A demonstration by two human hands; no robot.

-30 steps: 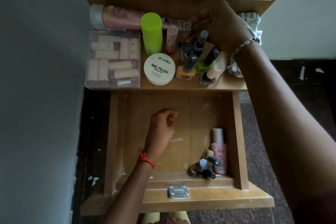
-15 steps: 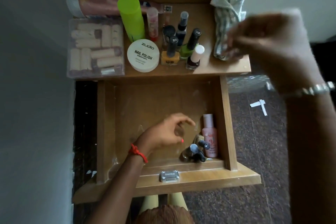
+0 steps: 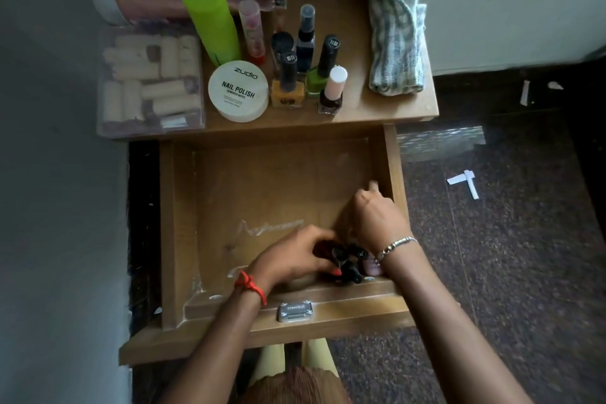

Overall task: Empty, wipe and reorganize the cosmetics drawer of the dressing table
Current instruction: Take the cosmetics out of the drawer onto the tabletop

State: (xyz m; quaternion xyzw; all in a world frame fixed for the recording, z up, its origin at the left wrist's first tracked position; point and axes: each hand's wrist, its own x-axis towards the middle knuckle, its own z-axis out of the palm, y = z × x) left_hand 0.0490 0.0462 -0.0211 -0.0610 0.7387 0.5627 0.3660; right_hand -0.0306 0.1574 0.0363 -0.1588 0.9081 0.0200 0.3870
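Grips dark nail polish bottles [image 3: 344,259] with the left hand [image 3: 288,256] in the front right corner of the drawer [image 3: 262,190]. Holds the right hand [image 3: 377,223] close beside, over a pink bottle [image 3: 372,266]; cannot tell its grasp.

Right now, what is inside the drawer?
Dark-capped bottles and a pink bottle in the drawer's front right corner. The left hand and right hand cover part, so their number is hidden.

Left hand [image 3: 292,256], right hand [image 3: 377,220] curled (close together).
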